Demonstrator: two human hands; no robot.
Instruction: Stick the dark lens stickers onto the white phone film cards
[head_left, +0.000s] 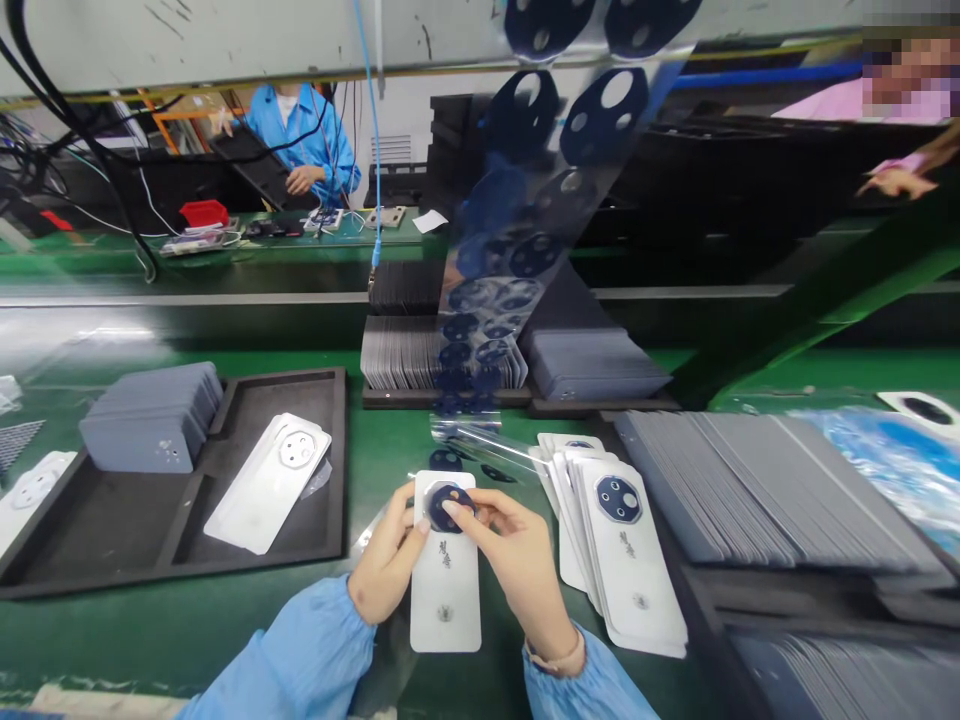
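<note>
A white phone back panel with dark lettering lies on the green bench in front of me. My left hand grips its upper left edge, thumb on the face. My right hand pinches a dark blue round camera sticker with holes, over the panel's camera area. Whether the sticker lies fully flat there I cannot tell. To the right is a fanned stack of white panels, the top one bearing a dark camera disc. A clear strip of dark stickers hangs down behind my hands.
On the left, a black tray holds white panels and grey sheets. Racks of grey sheets stand at the back; more grey sheets fill a right-hand tray. Two people work across the bench, one in a blue sleeve.
</note>
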